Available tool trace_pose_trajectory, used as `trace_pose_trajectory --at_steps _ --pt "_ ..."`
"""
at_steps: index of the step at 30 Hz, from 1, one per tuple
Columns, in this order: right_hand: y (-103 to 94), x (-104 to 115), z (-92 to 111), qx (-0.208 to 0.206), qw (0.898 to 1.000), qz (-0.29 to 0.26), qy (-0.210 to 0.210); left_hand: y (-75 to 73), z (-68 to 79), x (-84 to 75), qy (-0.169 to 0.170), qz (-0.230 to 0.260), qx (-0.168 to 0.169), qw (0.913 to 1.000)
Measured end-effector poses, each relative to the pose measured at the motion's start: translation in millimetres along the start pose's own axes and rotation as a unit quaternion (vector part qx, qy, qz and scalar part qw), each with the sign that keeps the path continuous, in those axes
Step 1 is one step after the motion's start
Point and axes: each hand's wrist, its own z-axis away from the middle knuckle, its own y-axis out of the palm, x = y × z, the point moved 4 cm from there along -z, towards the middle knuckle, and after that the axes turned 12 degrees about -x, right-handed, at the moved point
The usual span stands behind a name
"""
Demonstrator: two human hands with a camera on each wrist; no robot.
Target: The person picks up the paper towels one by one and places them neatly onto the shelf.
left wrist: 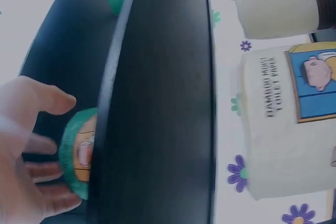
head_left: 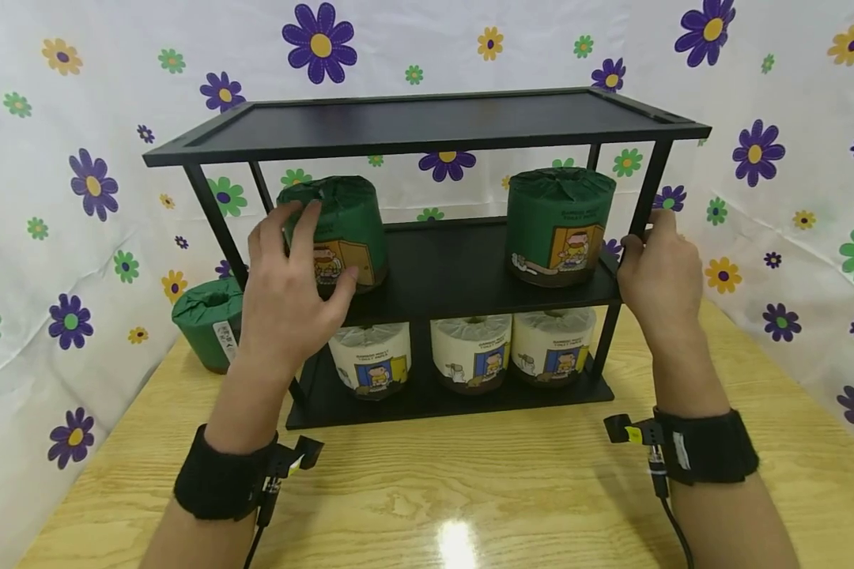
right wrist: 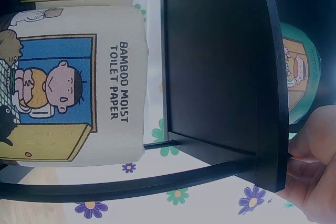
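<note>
My left hand (head_left: 282, 292) is spread in front of a green-wrapped toilet roll (head_left: 356, 213) at the left of the middle shelf. Its fingers overlap the roll's top and left side, while the thumb lies across the lower front. In the left wrist view, thumb and fingers are held apart on either side of the roll (left wrist: 79, 153). My right hand (head_left: 662, 273) grips the right front post (head_left: 650, 190) of the black rack (head_left: 470, 304) with curled fingers, just above the middle shelf. Beside it stands a second green toilet roll (head_left: 562, 221), upright on the same shelf.
Several white toilet rolls (head_left: 472, 356) stand on the rack's bottom shelf. Another green roll (head_left: 209, 324) is on the wooden table (head_left: 398, 490), left of the rack. The rack's top panel (head_left: 427, 122) overhangs the middle shelf. A flowered cloth (head_left: 427, 39) hangs behind.
</note>
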Motion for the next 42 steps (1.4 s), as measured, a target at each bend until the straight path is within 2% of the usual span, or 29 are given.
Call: trace_pose_trajectory --at_steps 2,4,6,9,11,14,16,19,26,35,42 --pt "0.5 0.1 -0.1 -0.001 1.0 0.0 -0.001 2.6 1.7 5.2 -0.038 0.007 0.004 0.9992" --pt "0.7 0.1 0.1 -0.001 1.0 0.0 0.0 6.5 3.7 14.5 -0.095 0.024 0.021 0.9949" --pt "0.8 0.4 0.4 0.0 1.0 0.0 0.001 10.7 5.9 25.2 -0.158 0.046 0.054 0.9848" --pt "0.7 1.4 0.4 0.0 1.0 -0.002 -0.001 15.4 7.3 38.4 -0.231 0.088 0.108 0.9629" --pt "0.4 2.2 0.1 -0.002 1.0 -0.002 -0.005 16.9 6.6 43.4 -0.256 0.113 0.138 0.9502" --pt "-0.9 3.0 -0.4 -0.006 1.0 -0.003 -0.008 17.5 4.4 46.0 -0.27 0.132 0.174 0.9379" --pt "-1.9 2.9 -0.6 -0.008 1.0 -0.003 -0.008 18.1 3.6 45.9 -0.272 0.134 0.192 0.9335" --pt "-1.8 2.0 -0.6 -0.004 1.0 -0.001 -0.003 19.6 3.5 45.2 -0.266 0.131 0.208 0.932" --pt "-2.5 -0.5 0.3 -0.007 1.0 -0.001 -0.001 28.4 2.7 36.0 -0.227 0.159 0.22 0.9353" --pt "-3.1 3.0 0.7 -0.02 1.0 -0.005 -0.017 39.6 7.0 18.1 -0.179 0.111 0.276 0.9376" --pt "-1.5 1.6 -0.4 -0.009 1.0 0.001 -0.007 46.5 12.2 8.7 -0.108 0.034 0.326 0.9387"
